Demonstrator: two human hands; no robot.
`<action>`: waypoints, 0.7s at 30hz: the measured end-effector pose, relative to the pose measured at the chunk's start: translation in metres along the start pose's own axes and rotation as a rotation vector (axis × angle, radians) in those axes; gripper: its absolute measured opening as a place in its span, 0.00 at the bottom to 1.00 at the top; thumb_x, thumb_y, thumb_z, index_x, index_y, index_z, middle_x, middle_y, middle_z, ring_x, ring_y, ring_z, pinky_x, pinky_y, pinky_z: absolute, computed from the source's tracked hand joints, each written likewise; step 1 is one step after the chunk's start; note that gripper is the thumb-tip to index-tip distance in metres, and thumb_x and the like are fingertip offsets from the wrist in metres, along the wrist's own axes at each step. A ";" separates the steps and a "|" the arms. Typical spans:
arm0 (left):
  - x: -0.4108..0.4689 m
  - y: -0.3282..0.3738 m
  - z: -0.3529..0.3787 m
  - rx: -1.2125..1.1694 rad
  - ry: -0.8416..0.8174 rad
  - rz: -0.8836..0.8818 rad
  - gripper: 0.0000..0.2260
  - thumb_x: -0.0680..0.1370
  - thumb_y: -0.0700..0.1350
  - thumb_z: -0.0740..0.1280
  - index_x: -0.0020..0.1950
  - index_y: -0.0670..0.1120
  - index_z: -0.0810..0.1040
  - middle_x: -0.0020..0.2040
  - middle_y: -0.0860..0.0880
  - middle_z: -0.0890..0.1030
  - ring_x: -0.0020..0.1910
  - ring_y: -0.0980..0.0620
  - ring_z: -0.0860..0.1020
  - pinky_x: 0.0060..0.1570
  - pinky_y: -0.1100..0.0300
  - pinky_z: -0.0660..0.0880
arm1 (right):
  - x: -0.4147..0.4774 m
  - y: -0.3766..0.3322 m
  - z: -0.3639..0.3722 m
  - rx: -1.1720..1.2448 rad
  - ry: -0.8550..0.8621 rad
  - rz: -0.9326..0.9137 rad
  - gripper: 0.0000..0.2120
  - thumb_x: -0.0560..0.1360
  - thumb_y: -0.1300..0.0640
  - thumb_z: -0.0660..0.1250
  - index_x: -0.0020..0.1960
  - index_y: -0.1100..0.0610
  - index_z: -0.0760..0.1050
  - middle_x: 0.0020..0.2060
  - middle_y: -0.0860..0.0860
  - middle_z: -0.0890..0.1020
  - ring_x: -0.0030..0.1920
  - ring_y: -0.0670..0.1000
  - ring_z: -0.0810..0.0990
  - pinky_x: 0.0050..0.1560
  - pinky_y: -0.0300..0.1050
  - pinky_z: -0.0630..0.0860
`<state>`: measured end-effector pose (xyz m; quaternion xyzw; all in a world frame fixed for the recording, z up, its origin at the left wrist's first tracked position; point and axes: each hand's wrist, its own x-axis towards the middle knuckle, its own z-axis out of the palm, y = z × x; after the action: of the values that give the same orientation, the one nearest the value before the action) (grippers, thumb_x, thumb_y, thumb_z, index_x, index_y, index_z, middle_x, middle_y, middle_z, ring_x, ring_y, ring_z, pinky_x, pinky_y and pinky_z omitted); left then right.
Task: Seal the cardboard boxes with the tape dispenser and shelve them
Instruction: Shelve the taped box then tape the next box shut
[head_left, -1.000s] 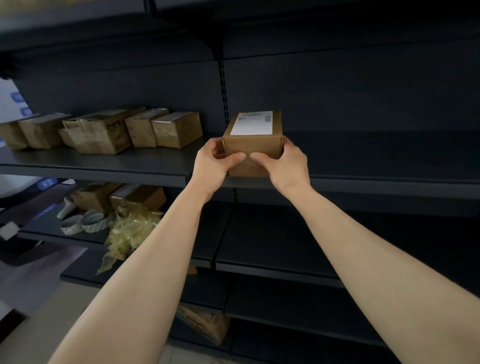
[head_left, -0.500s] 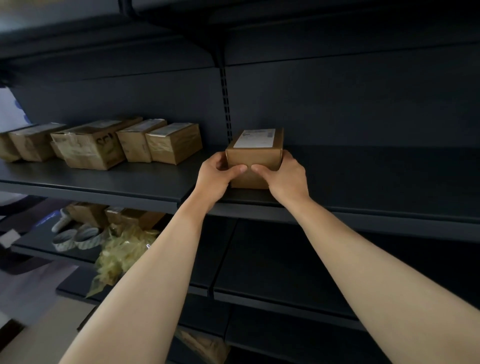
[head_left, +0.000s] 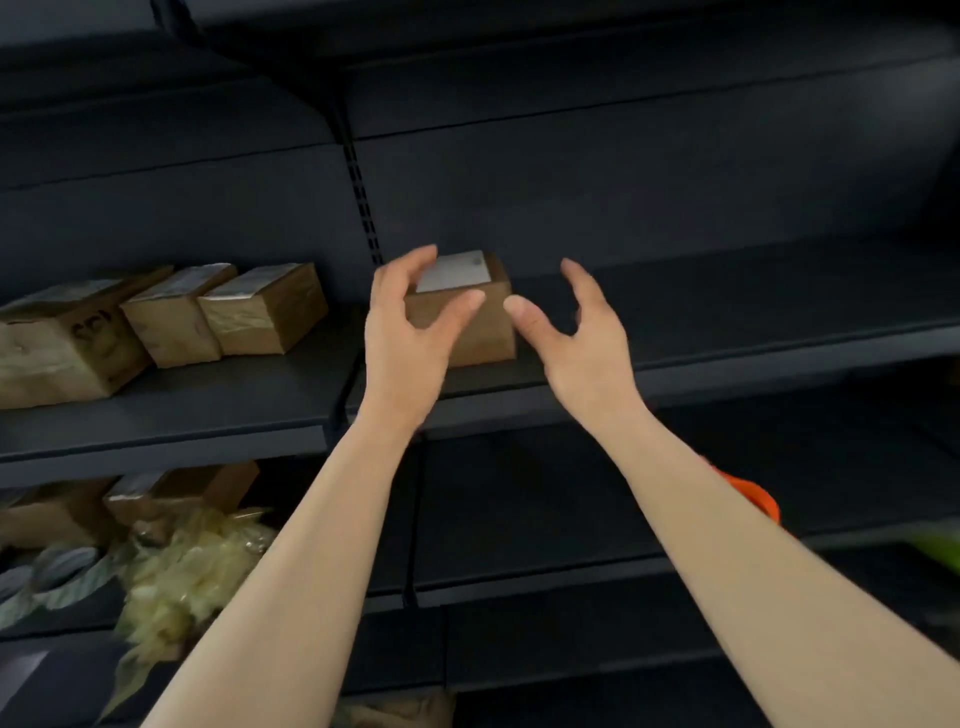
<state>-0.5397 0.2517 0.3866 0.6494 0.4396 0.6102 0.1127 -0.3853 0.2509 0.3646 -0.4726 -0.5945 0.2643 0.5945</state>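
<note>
Rack: a dark metal rack (head_left: 623, 182) is filling the whole view, its boards running left to right in tiers.
Shelf: the shelf (head_left: 753, 322) at hand height is carrying every upper carton.
Left boxes: three taped brown left boxes (head_left: 171, 322) are sitting in a row on the shelf's left stretch, side by side, well apart from the hands.
Wad: a wad (head_left: 192, 566) of crumpled yellowish film is spilling over the next board down, at lower left.
Lower boxes: two lower boxes (head_left: 182, 491) are standing behind the wad on that same board.
Box: the box (head_left: 483, 338) is resting flat on the shelf, just right of the slotted upright (head_left: 363, 208) and near the front edge.
Left hand: the left hand (head_left: 400, 343) is hovering in front of the box's left half, fingers spread apart and loosely curved, gripping nothing; the thumb is crossing the box's front face, and whether it is touching the cardboard cannot be told.
Right hand: the right hand (head_left: 582, 338) is hanging just right of the box, fingers apart and curved, holding nothing; its thumb tip is pointing at the box's right edge without visibly touching.
Rolls: pale blurred rolls (head_left: 62, 571) are lying left of the wad.
Orange thing: an orange thing (head_left: 753, 493) is peeking out behind the right forearm, too blurred to identify.
Label: a white label (head_left: 457, 270) is lying on the box's top.
</note>
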 end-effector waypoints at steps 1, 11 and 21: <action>-0.006 0.009 0.003 -0.041 -0.035 0.020 0.21 0.74 0.49 0.72 0.65 0.50 0.72 0.61 0.54 0.74 0.60 0.63 0.71 0.58 0.74 0.65 | -0.011 -0.003 -0.007 0.027 0.024 -0.005 0.40 0.71 0.37 0.68 0.77 0.48 0.56 0.75 0.46 0.61 0.73 0.46 0.59 0.64 0.36 0.59; -0.103 0.075 0.073 -0.450 -0.493 0.021 0.20 0.74 0.50 0.71 0.64 0.52 0.72 0.62 0.57 0.75 0.64 0.63 0.71 0.67 0.62 0.66 | -0.139 -0.005 -0.114 -0.077 0.450 0.096 0.43 0.65 0.33 0.69 0.75 0.44 0.59 0.73 0.38 0.63 0.71 0.34 0.59 0.62 0.27 0.58; -0.243 0.176 0.193 -0.702 -0.991 0.010 0.19 0.74 0.48 0.71 0.64 0.51 0.73 0.61 0.56 0.75 0.62 0.64 0.72 0.66 0.65 0.66 | -0.294 0.011 -0.259 -0.229 0.888 0.353 0.42 0.68 0.38 0.71 0.76 0.47 0.57 0.74 0.44 0.62 0.72 0.43 0.60 0.70 0.43 0.61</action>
<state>-0.2596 0.0518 0.2940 0.7824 0.1043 0.3440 0.5085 -0.1804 -0.0667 0.2605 -0.6955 -0.2198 0.0669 0.6808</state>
